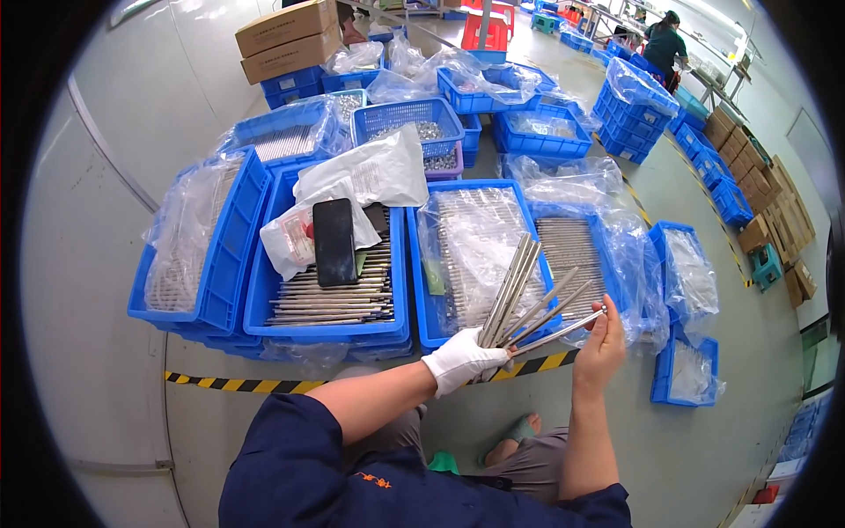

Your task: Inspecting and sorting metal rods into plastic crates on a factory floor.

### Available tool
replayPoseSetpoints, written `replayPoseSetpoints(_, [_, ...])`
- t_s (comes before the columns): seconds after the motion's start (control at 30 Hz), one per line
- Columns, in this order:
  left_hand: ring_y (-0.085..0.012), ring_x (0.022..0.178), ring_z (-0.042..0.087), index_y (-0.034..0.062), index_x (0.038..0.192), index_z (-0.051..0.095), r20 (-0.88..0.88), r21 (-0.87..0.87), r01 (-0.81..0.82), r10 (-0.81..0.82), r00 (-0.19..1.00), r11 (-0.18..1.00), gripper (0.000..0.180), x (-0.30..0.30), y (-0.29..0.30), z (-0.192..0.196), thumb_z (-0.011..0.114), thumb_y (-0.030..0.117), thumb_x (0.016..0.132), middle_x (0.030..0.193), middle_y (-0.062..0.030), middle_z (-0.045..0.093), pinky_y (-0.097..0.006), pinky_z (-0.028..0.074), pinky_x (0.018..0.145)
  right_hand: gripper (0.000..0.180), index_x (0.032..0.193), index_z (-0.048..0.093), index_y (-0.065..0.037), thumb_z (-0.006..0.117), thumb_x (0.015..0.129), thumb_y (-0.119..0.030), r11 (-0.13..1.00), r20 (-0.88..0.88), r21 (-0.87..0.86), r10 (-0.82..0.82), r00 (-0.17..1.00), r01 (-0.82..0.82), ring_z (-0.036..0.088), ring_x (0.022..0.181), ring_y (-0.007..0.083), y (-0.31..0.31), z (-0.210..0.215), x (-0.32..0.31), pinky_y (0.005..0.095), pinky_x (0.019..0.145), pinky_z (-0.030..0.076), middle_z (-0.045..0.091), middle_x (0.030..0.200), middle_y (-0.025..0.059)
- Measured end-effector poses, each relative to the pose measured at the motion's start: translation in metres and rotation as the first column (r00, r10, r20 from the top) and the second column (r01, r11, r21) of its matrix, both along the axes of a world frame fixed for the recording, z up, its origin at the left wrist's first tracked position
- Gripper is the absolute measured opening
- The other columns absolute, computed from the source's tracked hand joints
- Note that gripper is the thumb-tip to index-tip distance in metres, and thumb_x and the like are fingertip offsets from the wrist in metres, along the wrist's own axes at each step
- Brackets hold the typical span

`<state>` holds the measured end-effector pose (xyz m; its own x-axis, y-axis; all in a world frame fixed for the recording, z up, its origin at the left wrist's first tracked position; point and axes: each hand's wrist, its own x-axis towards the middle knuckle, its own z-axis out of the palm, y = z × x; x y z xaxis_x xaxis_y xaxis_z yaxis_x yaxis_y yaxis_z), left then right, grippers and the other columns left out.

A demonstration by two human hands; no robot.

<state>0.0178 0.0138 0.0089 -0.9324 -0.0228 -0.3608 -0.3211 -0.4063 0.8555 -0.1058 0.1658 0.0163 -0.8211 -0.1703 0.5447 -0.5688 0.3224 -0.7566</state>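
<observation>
My left hand [462,362], in a white glove, is closed round the lower ends of a bunch of slim metal rods [518,286], which fan out up and to the right. My bare right hand [600,350] pinches the far end of one rod [559,334] that leans away from the bunch; its other end is at my left hand. Just beyond stands a blue crate [428,333] of rods under clear plastic. Right of it, another crate [591,214] holds close rows of thin rods. At the left, more rods [330,304] lie in a crate beneath a black phone [334,242].
White plastic packages [374,172] lie over the rod crate. A tilted crate [231,255] stands far left. Behind are baskets [409,116] of small metal parts and cardboard boxes [289,40]. Yellow-black tape [255,385] crosses the floor. Another person [664,48] stands far right.
</observation>
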Motion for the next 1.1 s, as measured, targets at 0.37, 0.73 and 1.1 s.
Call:
replayPoseSetpoints(0.37, [-0.0052, 0.052, 0.044, 0.0041, 0.093, 0.054, 0.038, 0.010, 0.014, -0.014, 0.999, 1.000, 0.021, -0.002, -0.007, -0.001, 0.060, 0.015, 0.076, 0.072, -0.0044, 0.057, -0.017, 0.035, 0.047, 0.025, 0.106, 0.052, 0.001, 0.043, 0.085, -0.007, 0.967, 0.314, -0.124, 0.252, 0.915, -0.224, 0.054, 0.068, 0.0103, 0.021, 0.014, -0.011, 0.0230, 0.064, 0.045, 0.060, 0.091, 0.0072])
replayPoseSetpoints(0.73, [-0.0065, 0.056, 0.047, 0.0041, 0.093, 0.056, -0.008, 0.019, 0.063, -0.062, 0.998, 0.998, 0.025, -0.005, -0.010, 0.000, 0.062, 0.018, 0.073, 0.075, -0.0029, 0.058, -0.020, 0.038, 0.051, 0.019, 0.093, 0.055, 0.000, 0.058, 0.075, -0.005, 0.782, 0.713, -0.345, 0.578, 0.397, -0.520, 0.051, 0.065, 0.0075, -0.001, -0.007, 0.016, 0.0209, 0.060, 0.041, 0.056, 0.076, 0.0020])
replayPoseSetpoints(1.1, [-0.0082, 0.059, 0.051, 0.0043, 0.095, 0.054, -0.081, 0.061, -0.103, 0.108, 0.991, 0.993, 0.026, -0.005, -0.002, -0.023, 0.061, 0.017, 0.073, 0.073, -0.0025, 0.057, -0.022, 0.041, 0.050, 0.016, 0.095, 0.054, 0.000, 0.052, 0.080, -0.007, 0.731, 0.696, -0.551, 0.669, 0.261, -0.404, 0.048, 0.061, 0.0066, -0.014, -0.026, 0.021, 0.0197, 0.056, 0.041, 0.059, 0.080, 0.0048])
